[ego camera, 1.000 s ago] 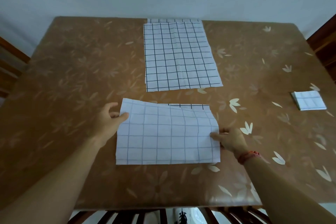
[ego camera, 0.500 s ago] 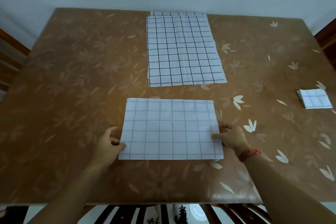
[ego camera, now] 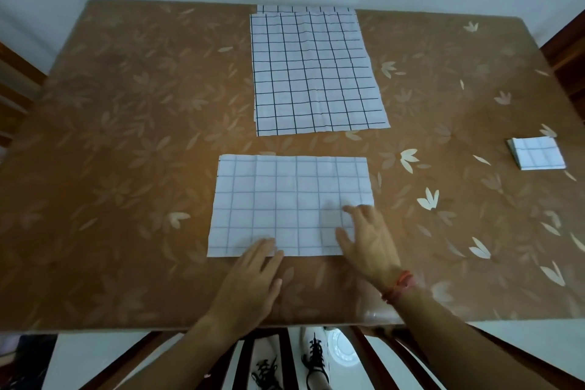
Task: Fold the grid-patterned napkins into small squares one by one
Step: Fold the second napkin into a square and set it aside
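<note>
While half-folded napkin (ego camera: 292, 204) lies flat, left hand (ego camera: 253, 279) and right hand (ego camera: 368, 239) press it, fingers spread, gripping nothing.

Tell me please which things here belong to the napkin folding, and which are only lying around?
Part of the job:
- half-folded napkin under both hands
- left hand, flat on its near edge
- right hand, flat on its right side
- stack of unfolded napkins
- finished folded squares

Only around:
- table with flowered cover
- chairs
- shoes below

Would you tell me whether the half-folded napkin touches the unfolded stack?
Apart. The head view shows bare table between the half-folded napkin and the stack.
</note>
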